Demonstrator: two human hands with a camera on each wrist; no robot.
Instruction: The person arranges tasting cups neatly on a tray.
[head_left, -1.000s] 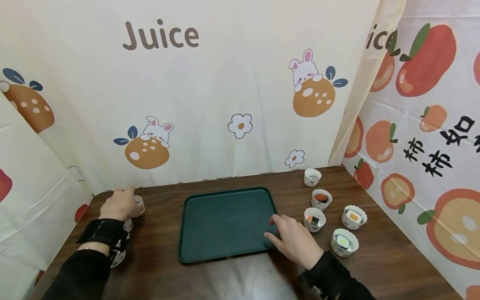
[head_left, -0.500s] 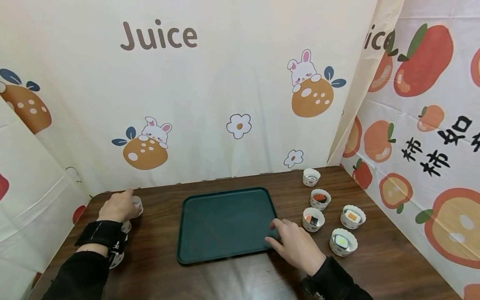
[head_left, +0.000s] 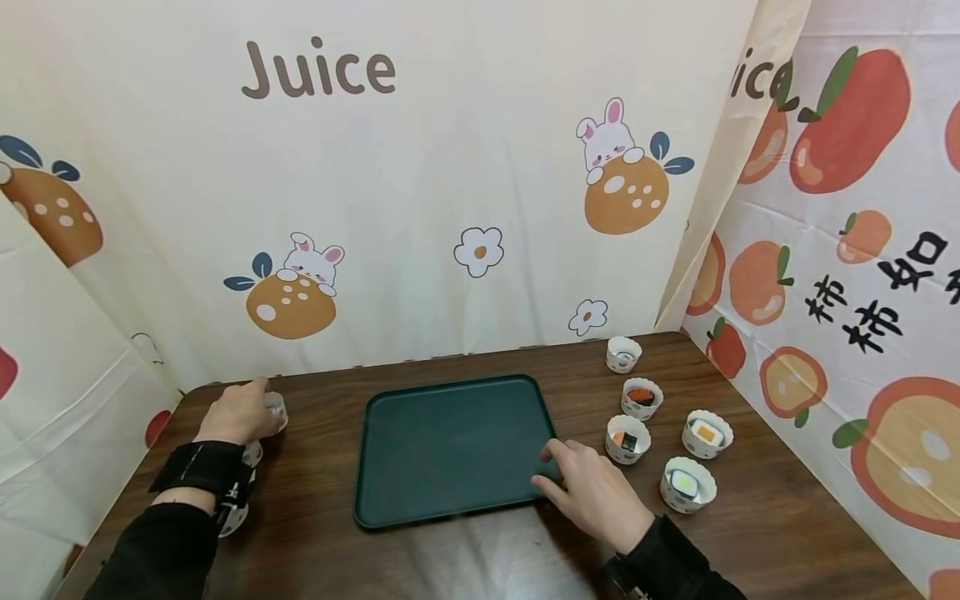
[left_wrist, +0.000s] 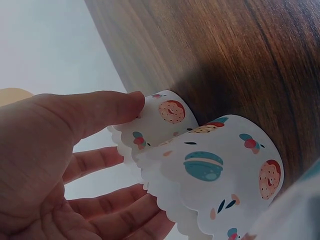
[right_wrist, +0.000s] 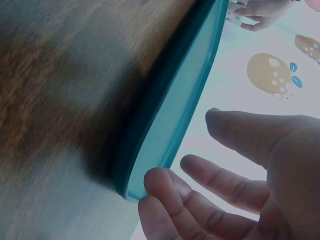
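Note:
My left hand is at the far left of the table, its thumb and fingers about a white paper cup with a scalloped rim. In the left wrist view the thumb lies against the wall of the farther printed cup; the index fingertip is hidden behind its rim. A nearer cup stands beside it, and what is inside both is hidden. My right hand is held over the near right corner of the dark green tray, fingers loosely bent and holding nothing.
On the right stand several paper cups, among them one with red-topped sushi, one with orange and black sushi and one with a yellow-topped piece. More cups line up under my left wrist. Printed curtains enclose the table.
Both hands stay nearly where they were. The view shifts slightly, and the cups and tray keep their places.

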